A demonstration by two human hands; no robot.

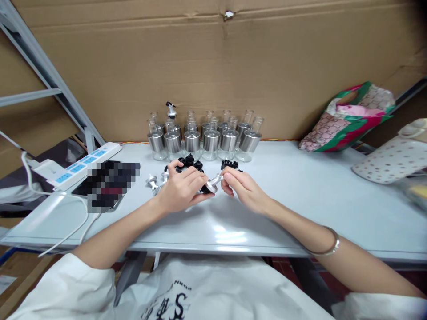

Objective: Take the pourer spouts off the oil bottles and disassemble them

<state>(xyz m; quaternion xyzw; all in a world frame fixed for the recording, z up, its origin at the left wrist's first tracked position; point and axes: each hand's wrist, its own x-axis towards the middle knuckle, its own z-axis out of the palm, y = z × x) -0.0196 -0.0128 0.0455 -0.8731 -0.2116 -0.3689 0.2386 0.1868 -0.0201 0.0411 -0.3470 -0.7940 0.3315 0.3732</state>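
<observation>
A silver pour spout (213,183) with a black base is held between my two hands, just above the table. My left hand (182,186) is closed around its black base. At the spout's narrow tip, my right hand (242,186) has its fingers pinched together. Behind my left hand lie several black stoppers (189,160), and to its left are loose silver spout parts (151,181). Small black pieces (230,165) lie in a cluster behind my right hand. Glass bottles with metal sleeves (211,141) stand in two rows farther back; one rear bottle carries a fitted spout (171,110).
On the left of the table (300,209) are a white power strip (83,164), a phone (111,186) partly blurred out, and white cables. A patterned bag (350,118) and a dotted white item (387,155) sit at the right. Cardboard (200,58) stands behind the bottles.
</observation>
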